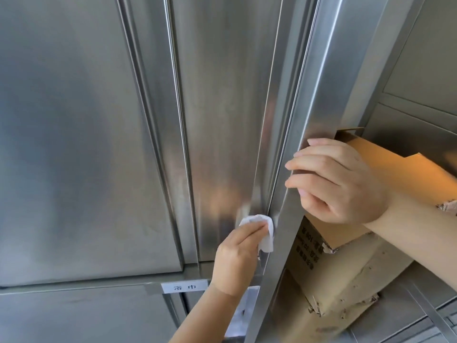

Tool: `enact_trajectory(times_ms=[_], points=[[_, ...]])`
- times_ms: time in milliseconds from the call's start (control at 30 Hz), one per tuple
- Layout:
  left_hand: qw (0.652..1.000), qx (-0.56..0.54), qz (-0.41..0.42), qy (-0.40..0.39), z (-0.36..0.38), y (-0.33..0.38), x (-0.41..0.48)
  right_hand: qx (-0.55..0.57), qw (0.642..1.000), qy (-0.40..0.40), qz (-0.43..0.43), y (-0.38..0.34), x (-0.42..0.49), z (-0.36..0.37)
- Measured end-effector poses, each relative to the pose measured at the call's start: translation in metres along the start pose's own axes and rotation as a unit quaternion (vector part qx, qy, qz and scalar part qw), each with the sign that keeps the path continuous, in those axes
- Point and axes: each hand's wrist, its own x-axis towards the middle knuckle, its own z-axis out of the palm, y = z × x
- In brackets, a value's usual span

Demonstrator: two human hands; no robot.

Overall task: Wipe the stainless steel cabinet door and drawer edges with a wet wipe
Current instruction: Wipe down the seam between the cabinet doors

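- Stainless steel fills the frame: a wide left panel [74, 120] in the upper left, a narrower middle panel [222, 95] in the centre, and an open cabinet door [304, 125] running diagonally from the top right down to the bottom centre.
- The wet wipe [267, 240] is white and crumpled. It sits in the lower middle of the frame, pressed against the vertical strip at the right edge of the middle panel, just beside the edge of the open door.
- The left hand [235, 256] comes up from the bottom centre. Its fingers [247, 231] are close together and pinch the wipe, holding it against the metal.
- The right hand [341, 184] reaches in from the right side. Its fingers [321, 164] lie side by side and curl over the edge of the open door, with the fingertips on the near face.
- A brown cardboard box [346, 268] stands inside the cabinet behind the open door, in the lower right. Its flaps are open and its edges are torn and ragged, and it has dark printed text on the side.
- A small white label [184, 286] with two dark characters is fixed on the horizontal rail below the middle panel, just left of the left wrist.
- Below that rail another steel panel [74, 318] takes up the lower left corner.
- The steel shows soft blurred reflections, including a warm patch just above the wipe.
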Motion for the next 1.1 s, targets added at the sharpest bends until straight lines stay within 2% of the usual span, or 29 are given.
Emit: enact_trajectory(times_ms=[100,200,300,400,533,667,767,833,933,1100], points=[[0.993,-0.029,0.104,0.056,-0.028,0.011,0.053,0.033,0.994,0.027,0.105,-0.028,0.003,-0.015],[0.982,0.015,0.175,0.074,-0.053,0.018,0.094,0.098,0.969,0.050,0.220,-0.058,0.014,-0.021],[0.975,0.087,0.191,0.080,-0.065,0.014,0.120,0.175,0.928,0.062,0.322,-0.087,0.029,-0.019],[0.973,0.098,0.198,0.063,-0.069,0.011,0.135,0.243,0.879,0.089,0.401,-0.105,0.045,-0.006],[0.973,0.110,0.198,0.030,-0.076,0.008,0.143,0.276,0.803,0.109,0.516,-0.114,0.057,0.017],[0.967,0.141,0.211,0.008,-0.091,0.012,0.150,0.260,0.798,0.098,0.534,-0.114,0.061,0.036],[0.952,0.201,0.225,0.049,-0.108,0.016,0.166,0.242,0.801,0.073,0.542,-0.112,0.062,0.046],[0.929,0.275,0.240,0.059,-0.116,0.014,0.175,0.213,0.813,0.068,0.538,-0.114,0.064,0.051],[0.899,0.348,0.261,0.052,-0.117,0.011,0.176,0.229,0.796,0.090,0.553,-0.116,0.072,0.056],[0.892,0.346,0.286,0.058,-0.126,0.013,0.185,0.190,0.802,0.142,0.548,-0.094,0.094,0.054]])
